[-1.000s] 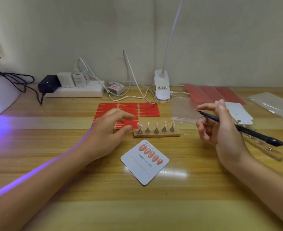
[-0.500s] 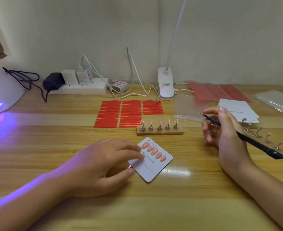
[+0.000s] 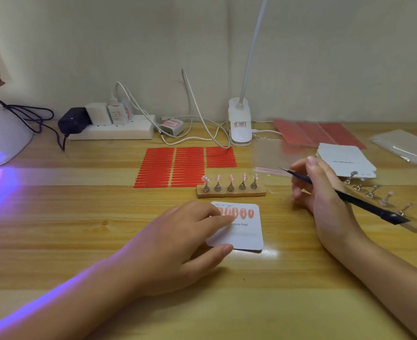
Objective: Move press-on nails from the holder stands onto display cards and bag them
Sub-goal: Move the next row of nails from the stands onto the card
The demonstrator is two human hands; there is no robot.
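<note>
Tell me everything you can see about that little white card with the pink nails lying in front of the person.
The display card is a white square with rounded corners that looks like stiff paper, lying flat on the wooden table, just in front of the wooden holder stand. A row of five pink press-on nails runs along its top, above printing that partly reads "made Nail". The left hand rests on it, fingers covering its left part and thumb at its lower left corner.

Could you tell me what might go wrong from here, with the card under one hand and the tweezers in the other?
1. The left hand lies over the display card, its fingers on the mounted nails; pressure could shift them.
2. The tweezers in the right hand point toward the wooden holder; a careless reach could knock its nails off.
</note>
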